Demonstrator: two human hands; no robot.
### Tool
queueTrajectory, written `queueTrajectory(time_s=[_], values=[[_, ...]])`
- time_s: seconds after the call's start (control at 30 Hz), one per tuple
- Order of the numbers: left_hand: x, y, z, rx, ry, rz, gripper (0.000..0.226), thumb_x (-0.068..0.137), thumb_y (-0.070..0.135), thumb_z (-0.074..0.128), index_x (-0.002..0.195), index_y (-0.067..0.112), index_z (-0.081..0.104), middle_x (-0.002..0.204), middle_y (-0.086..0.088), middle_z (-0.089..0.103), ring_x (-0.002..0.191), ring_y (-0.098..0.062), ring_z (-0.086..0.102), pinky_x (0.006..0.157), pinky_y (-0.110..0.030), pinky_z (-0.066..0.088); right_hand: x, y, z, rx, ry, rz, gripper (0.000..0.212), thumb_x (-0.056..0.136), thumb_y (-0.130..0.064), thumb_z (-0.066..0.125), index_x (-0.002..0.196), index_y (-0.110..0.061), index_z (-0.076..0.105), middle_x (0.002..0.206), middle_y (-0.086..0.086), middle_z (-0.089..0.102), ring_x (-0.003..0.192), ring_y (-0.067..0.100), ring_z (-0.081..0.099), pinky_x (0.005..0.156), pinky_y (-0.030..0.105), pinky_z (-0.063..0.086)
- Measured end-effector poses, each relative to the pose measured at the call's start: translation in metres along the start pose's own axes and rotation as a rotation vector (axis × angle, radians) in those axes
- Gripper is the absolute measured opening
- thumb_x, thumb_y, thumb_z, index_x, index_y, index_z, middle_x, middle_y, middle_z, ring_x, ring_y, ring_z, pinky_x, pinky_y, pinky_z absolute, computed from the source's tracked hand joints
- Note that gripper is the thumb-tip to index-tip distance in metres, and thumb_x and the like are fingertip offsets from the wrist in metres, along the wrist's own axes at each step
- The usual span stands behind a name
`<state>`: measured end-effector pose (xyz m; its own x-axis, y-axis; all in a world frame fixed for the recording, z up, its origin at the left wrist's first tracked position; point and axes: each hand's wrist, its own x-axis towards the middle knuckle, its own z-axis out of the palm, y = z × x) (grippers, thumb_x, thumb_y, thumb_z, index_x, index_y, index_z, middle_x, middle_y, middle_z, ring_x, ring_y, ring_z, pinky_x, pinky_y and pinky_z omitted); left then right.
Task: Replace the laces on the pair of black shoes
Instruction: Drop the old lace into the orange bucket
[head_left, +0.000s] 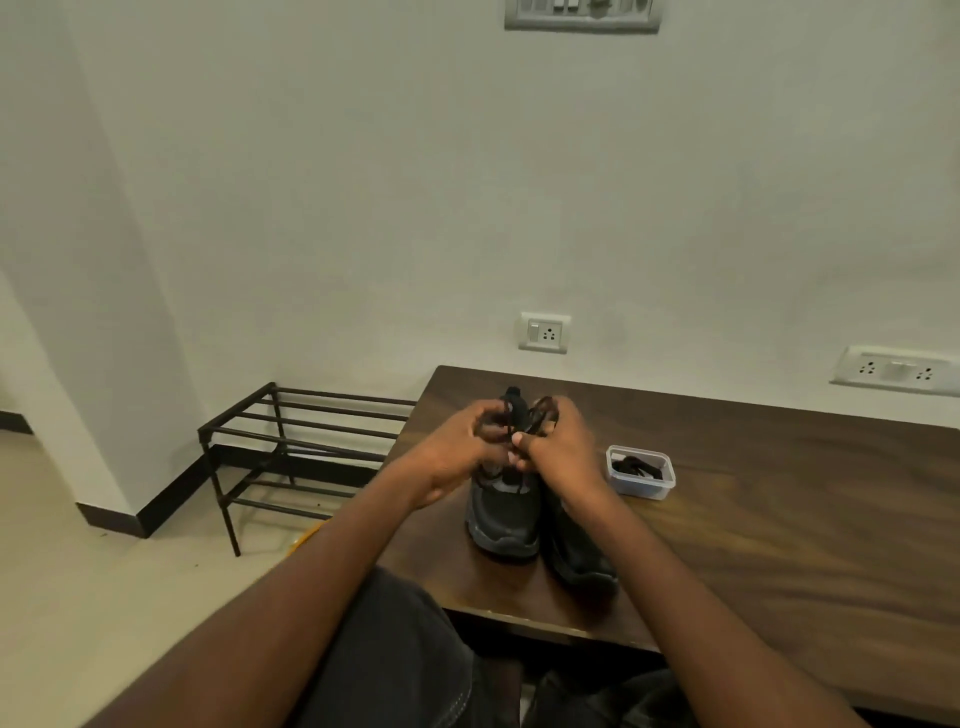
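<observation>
Black lace (506, 421), limp and light, pinched by left hand (457, 452) and right hand (558, 447) above the left shoe (504, 514), apparently near its ends; best held there.

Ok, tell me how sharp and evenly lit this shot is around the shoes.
Head view: dim, warm light; the pair of black lace-up shoes loses detail against the dark wooden table. The left hand and right hand look slightly motion-blurred at the thin black lace. Wide-angle bending curves the table edge.
</observation>
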<state>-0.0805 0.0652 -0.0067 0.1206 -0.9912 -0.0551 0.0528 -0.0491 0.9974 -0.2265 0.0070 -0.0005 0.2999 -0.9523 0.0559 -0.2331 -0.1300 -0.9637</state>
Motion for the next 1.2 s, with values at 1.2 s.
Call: queueTrajectory(time_s=[1.2], values=[[0.026, -0.214, -0.292, 0.694, 0.382, -0.603, 0.043, 0.097, 0.014, 0.066, 0.135, 0.006, 0.047, 0.119, -0.013, 0.060, 0.097, -0.025, 0.064, 0.076, -0.036, 0.057, 0.108, 0.077, 0.350, -1.092, -0.843, -0.201, 0.021, 0.096, -0.021, 0.070, 0.107, -0.013, 0.055, 0.084, 0.003, 0.050, 0.087, 0.021, 0.057, 0.071, 0.032, 0.051]])
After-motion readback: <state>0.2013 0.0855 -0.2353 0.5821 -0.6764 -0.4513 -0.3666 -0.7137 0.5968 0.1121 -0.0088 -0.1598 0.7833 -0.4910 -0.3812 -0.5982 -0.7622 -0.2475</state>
